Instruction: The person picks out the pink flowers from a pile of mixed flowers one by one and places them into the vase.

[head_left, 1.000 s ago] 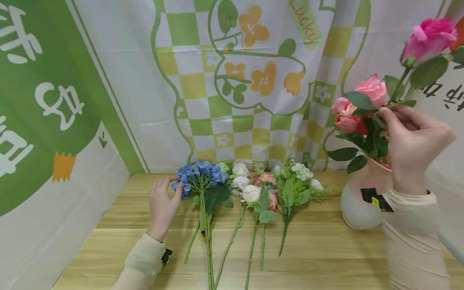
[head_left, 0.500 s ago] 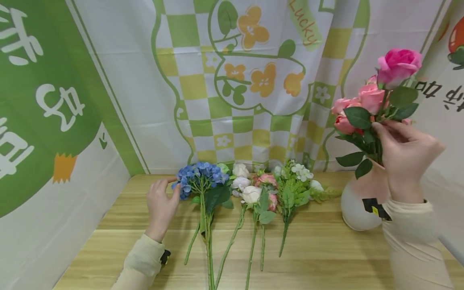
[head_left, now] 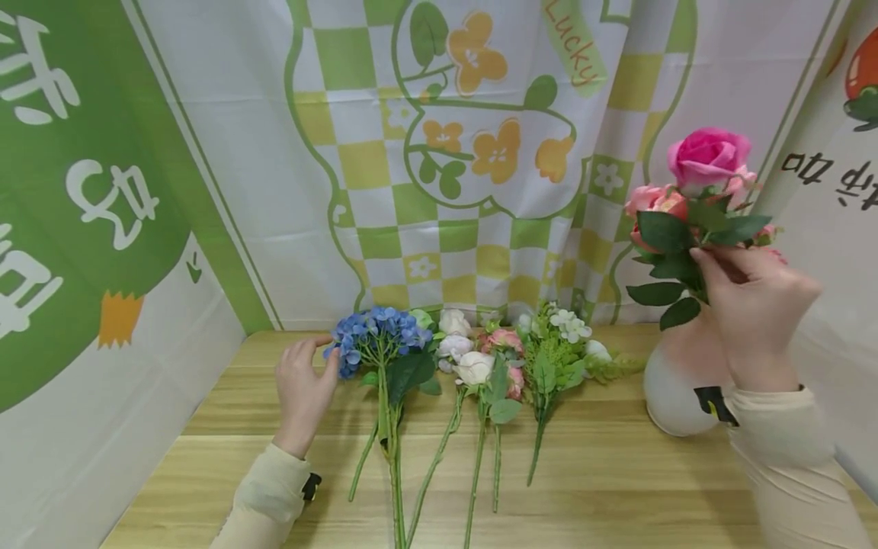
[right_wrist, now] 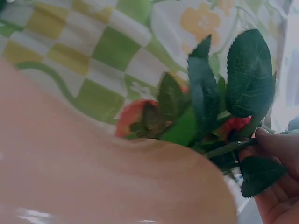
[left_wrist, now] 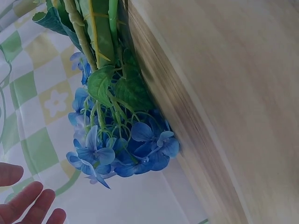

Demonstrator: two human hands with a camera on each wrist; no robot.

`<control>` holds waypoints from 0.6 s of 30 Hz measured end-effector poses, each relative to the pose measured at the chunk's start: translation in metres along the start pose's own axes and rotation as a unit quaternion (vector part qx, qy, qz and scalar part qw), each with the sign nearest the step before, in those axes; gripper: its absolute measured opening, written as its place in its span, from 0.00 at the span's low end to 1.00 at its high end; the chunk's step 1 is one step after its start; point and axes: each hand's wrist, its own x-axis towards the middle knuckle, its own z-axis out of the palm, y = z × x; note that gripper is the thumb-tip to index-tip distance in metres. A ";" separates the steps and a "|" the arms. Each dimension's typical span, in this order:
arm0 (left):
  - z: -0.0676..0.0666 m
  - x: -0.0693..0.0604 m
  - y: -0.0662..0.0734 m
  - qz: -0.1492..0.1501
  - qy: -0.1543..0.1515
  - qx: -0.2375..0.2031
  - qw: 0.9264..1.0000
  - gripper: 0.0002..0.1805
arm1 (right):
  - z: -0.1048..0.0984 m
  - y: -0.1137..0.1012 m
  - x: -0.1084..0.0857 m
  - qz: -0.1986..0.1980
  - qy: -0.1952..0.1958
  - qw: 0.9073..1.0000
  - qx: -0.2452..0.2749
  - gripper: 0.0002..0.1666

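My right hand (head_left: 757, 316) pinches the stem of a bright pink rose (head_left: 709, 158) above the mouth of a pink-and-white vase (head_left: 679, 381). In the right wrist view the thumb and fingers (right_wrist: 278, 147) grip that green stem beside the vase's glossy side (right_wrist: 117, 182). Lighter pink roses (head_left: 652, 206) stand in the vase behind it; the stem's lower end is hidden. On the left, my left hand (head_left: 305, 396) is beside a blue hydrangea (head_left: 380, 335) lying on the table. The left wrist view shows its relaxed fingers (left_wrist: 28, 205) apart from the blue petals (left_wrist: 149, 144).
White roses (head_left: 475, 367), pink blooms (head_left: 504, 339) and a green sprig with small white flowers (head_left: 555, 366) lie along the back of the wooden table (head_left: 604, 480), stems toward the front. A patterned cloth (head_left: 446, 252) hangs behind, and printed cloths hang at both sides.
My right hand has moved left and downward with the bright pink rose, bringing its bloom in front of the lighter roses. The left hand has barely moved.
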 end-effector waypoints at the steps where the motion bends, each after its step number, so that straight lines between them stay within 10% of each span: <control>1: 0.000 0.000 -0.001 0.000 0.000 0.001 1.000 0.12 | 0.000 0.001 -0.002 -0.008 0.000 1.000 -0.003 0.09; 18: -0.004 -0.001 -0.002 -0.009 -0.006 0.010 1.000 0.12 | -0.005 0.010 -0.019 -0.028 -0.013 0.997 -0.071 0.10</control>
